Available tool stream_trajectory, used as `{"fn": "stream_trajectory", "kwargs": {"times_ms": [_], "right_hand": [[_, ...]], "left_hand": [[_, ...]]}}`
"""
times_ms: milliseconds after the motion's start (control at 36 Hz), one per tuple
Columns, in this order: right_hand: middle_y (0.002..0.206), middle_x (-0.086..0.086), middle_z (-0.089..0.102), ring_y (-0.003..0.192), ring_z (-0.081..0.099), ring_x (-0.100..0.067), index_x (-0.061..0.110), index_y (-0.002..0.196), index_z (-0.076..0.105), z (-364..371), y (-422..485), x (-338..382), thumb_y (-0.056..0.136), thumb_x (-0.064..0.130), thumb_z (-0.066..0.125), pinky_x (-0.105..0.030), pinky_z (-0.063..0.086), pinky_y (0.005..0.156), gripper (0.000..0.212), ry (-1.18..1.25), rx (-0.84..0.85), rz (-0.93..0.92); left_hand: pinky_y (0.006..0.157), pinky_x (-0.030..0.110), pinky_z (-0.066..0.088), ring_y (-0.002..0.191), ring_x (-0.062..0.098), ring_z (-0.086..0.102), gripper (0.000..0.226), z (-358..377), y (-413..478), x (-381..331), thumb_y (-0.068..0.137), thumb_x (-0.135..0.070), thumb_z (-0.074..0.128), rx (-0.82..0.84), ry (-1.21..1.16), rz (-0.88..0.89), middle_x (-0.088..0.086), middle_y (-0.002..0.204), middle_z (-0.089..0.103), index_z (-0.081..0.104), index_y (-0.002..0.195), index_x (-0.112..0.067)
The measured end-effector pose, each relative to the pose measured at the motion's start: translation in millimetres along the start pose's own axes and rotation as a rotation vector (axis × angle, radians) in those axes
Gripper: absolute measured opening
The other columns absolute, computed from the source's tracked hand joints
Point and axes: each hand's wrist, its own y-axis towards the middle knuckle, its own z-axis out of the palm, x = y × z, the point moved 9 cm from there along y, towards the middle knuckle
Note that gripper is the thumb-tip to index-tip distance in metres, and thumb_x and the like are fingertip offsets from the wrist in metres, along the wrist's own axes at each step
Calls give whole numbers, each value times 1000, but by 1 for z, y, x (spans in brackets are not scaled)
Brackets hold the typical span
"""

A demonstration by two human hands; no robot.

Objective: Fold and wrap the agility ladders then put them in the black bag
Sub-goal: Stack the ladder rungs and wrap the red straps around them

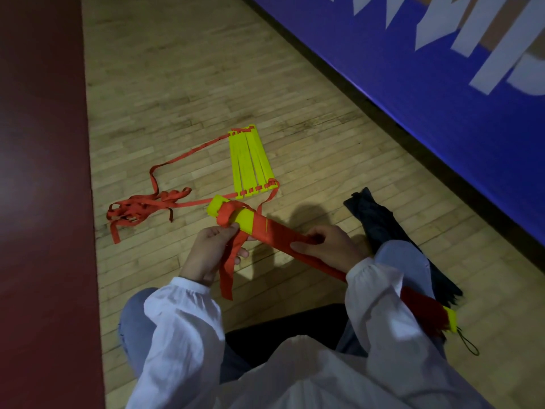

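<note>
While the right hand (327,246) grips the wrapped ladder bundle (265,228) mid-length with fingers curled round it, the left hand (211,250) pinches the red strap tail (230,270) just below the knot at the bundle's far end. Bundle is held off the wooden floor (177,84). Second ladder (250,163) lies flat ahead, its loose straps (138,208) heaped to the left. Black bag (380,228) lies on the floor right of the bundle, near the blue wall pad (413,69).
</note>
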Motion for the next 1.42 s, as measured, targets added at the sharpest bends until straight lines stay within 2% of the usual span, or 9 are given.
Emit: {"fn": "stream_trajectory", "kwargs": {"times_ms": [222, 417, 528, 722, 861, 1000, 1194, 1278, 1417], "right_hand": [[85, 0, 68, 81, 64, -16, 13, 86, 65, -5, -3, 6, 65, 44, 84, -35, 50, 75, 43, 6, -75, -18], [70, 8, 61, 68, 59, -11, 21, 71, 52, -3, -2, 7, 59, 45, 86, -35, 50, 68, 43, -69, -108, -33], [64, 10, 56, 60, 54, -6, 20, 70, 50, -1, -4, 12, 62, 39, 87, -19, 39, 53, 42, -76, -94, -51], [74, 1, 62, 72, 59, -17, 22, 66, 43, 12, -6, 18, 66, 27, 85, -37, 48, 70, 43, -120, -57, -85], [72, 2, 58, 71, 55, -17, 20, 69, 43, 15, -3, 17, 66, 28, 85, -37, 46, 69, 43, -123, -35, -103], [74, 3, 55, 71, 52, -15, 20, 75, 50, 25, -3, 12, 69, 41, 83, -32, 39, 68, 40, -72, 112, -92], [86, 2, 64, 80, 60, -13, 16, 98, 67, 24, -5, 1, 81, 71, 49, -27, 42, 74, 60, -73, 226, 5], [90, -6, 70, 76, 64, -15, 10, 107, 70, 29, -8, -1, 87, 63, 48, -23, 45, 72, 60, -26, 285, 10], [79, -5, 66, 59, 58, -7, 0, 107, 68, 33, -8, -4, 93, 50, 52, -8, 44, 54, 55, 69, 286, 22]], "left_hand": [[35, 18, 43, 40, 15, 59, 44, 4, 1, 17, 102, -31, 41, -20, -8, -132, 10, 69, 73, 63, 86, 4], [36, 17, 40, 40, 16, 57, 61, 9, 1, 21, 101, -47, 26, -4, -26, -191, 13, 75, 73, 63, 92, 1], [36, 18, 40, 40, 17, 57, 53, 7, 2, 19, 98, -44, 39, -43, -4, -175, 22, 91, 70, 63, 101, 4], [35, 18, 40, 36, 16, 56, 38, 5, 1, 14, 93, -40, 57, -186, 32, -116, 17, 73, 71, 63, 82, -4], [34, 17, 38, 35, 15, 55, 37, 4, -2, 14, 95, -36, 55, -194, 41, -81, 19, 75, 69, 61, 78, -4], [34, 17, 38, 35, 16, 54, 34, 1, -1, 15, 97, -32, 52, -195, 75, -94, 15, 70, 71, 60, 80, -4], [33, 17, 37, 35, 17, 54, 33, -2, -2, 19, 98, -29, 48, -173, 97, -118, 14, 68, 71, 60, 84, -1], [32, 17, 37, 35, 16, 53, 34, 1, -4, 18, 99, -28, 46, -148, 84, -116, 13, 68, 71, 60, 86, 0], [34, 17, 40, 36, 16, 55, 34, 1, -6, 16, 99, -30, 46, -106, 80, -111, 13, 71, 72, 60, 86, -2]]}}
